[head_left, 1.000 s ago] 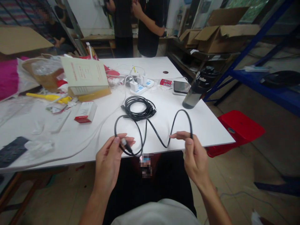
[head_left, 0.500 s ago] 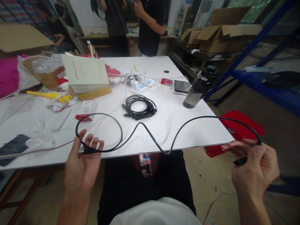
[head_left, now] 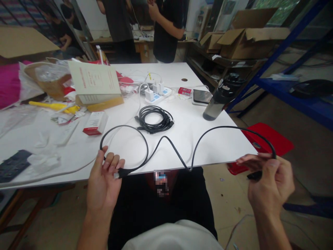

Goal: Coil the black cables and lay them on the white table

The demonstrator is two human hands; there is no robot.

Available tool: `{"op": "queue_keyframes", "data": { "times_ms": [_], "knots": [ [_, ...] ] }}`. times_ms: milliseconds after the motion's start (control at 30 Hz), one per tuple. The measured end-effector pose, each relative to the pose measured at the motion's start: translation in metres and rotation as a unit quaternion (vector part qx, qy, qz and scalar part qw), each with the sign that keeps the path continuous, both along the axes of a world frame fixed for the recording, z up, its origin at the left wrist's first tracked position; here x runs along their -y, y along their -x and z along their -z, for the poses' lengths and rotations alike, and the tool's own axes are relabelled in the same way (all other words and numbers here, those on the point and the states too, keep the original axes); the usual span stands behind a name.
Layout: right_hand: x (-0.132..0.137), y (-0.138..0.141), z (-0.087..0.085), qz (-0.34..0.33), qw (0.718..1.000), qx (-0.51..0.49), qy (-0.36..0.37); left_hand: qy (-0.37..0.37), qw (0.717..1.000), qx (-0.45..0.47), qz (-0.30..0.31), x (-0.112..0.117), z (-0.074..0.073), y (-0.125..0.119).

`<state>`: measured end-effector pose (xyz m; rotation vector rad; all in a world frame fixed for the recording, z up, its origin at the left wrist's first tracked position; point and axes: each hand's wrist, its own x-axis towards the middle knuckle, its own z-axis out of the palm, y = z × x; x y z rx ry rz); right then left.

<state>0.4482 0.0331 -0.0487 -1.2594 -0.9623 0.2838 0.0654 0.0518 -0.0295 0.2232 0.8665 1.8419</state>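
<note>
A black cable [head_left: 174,148] stretches between my two hands along the table's front edge, with a loop at the left and a wavy middle. My left hand [head_left: 105,178] is closed around the loop, fingers curled, and the cable's silver-tipped plug sticks out beside the fingertips. At the right, my right hand [head_left: 272,180] pinches the cable between thumb and fingers; a black end piece shows below the fingers. A coiled bundle of black cables [head_left: 155,119] lies on the white table [head_left: 179,114] beyond the held cable.
A power strip [head_left: 158,94] with white chargers stands behind the coil. To its right are a phone-like device [head_left: 202,97] and a dark bottle [head_left: 221,99]. A red-and-white box [head_left: 95,123] and clutter fill the left. A red stool [head_left: 270,139] stands beyond the right edge.
My left hand has moved right, carrying the loop and plug along. My right hand has shifted a little left. The bundle on the table has stayed in place.
</note>
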Motion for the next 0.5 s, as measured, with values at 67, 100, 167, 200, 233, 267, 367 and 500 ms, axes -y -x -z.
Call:
{"op": "queue_keyframes", "data": {
  "times_ms": [67, 100, 167, 200, 233, 267, 367, 500],
  "knots": [
    [0.001, 0.017, 0.006, -0.050, 0.997, 0.053, 0.037, 0.016, 1.000, 0.019, 0.001, -0.004, 0.007, -0.008],
    [0.000, 0.029, 0.009, -0.086, 0.990, 0.093, 0.054, 0.034, 0.999, 0.030, 0.005, -0.006, 0.011, -0.014],
    [-0.003, 0.059, 0.016, -0.185, 0.964, 0.176, 0.072, 0.080, 0.995, 0.049, 0.020, -0.009, 0.016, -0.029],
    [-0.006, 0.076, 0.020, -0.240, 0.945, 0.211, 0.066, 0.100, 0.993, 0.055, 0.028, -0.010, 0.017, -0.037],
    [-0.010, 0.093, 0.023, -0.293, 0.924, 0.241, 0.055, 0.113, 0.991, 0.058, 0.036, -0.011, 0.017, -0.045],
    [-0.015, 0.109, 0.027, -0.334, 0.902, 0.272, 0.035, 0.117, 0.990, 0.059, 0.047, -0.011, 0.015, -0.051],
    [-0.032, 0.146, 0.037, -0.391, 0.839, 0.378, -0.005, 0.102, 0.989, 0.065, 0.084, -0.011, 0.006, -0.063],
    [-0.046, 0.166, 0.041, -0.383, 0.805, 0.451, -0.029, 0.096, 0.985, 0.079, 0.116, -0.007, -0.007, -0.064]
  ]
}}
